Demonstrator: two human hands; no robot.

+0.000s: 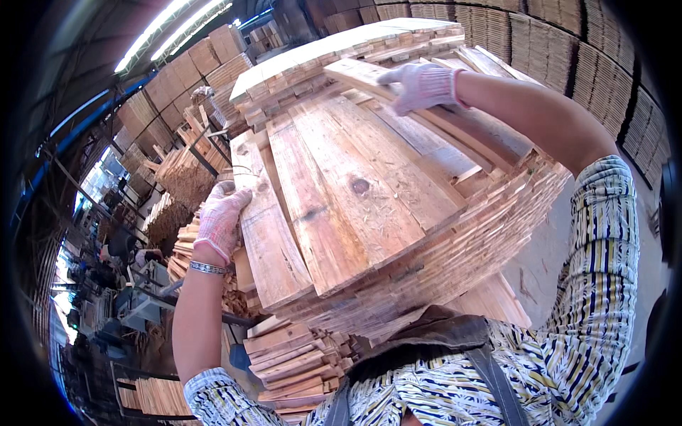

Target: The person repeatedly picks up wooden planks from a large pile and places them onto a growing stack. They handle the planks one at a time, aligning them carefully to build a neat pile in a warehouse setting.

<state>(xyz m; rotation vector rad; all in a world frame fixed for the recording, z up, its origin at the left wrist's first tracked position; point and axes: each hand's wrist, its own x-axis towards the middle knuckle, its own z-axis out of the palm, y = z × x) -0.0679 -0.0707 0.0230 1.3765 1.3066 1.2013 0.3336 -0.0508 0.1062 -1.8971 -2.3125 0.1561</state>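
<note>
In front of me is a broad stack of wooden boards (369, 192), its top layer knotted and strewn with shavings. My left hand (222, 219), in a pale knitted glove, is closed on the outer edge of the leftmost plank (266, 234); its thumb lies on top and the other fingers are partly hidden. Across the stack, my gloved right hand (424, 86) reaches over a thick plank (359, 74) and grips it near its far end. That plank lies tilted above the layer beneath, over a gap beside several narrower boards (426, 145).
Behind stands another pile of boards (341, 53). Tall bundled wood stacks (547, 53) line the back right. Loose offcuts (305, 366) are heaped below at the left front, near metal racks (206, 153). Machinery (145, 298) stands at the left; grey floor (547, 263) shows at the right.
</note>
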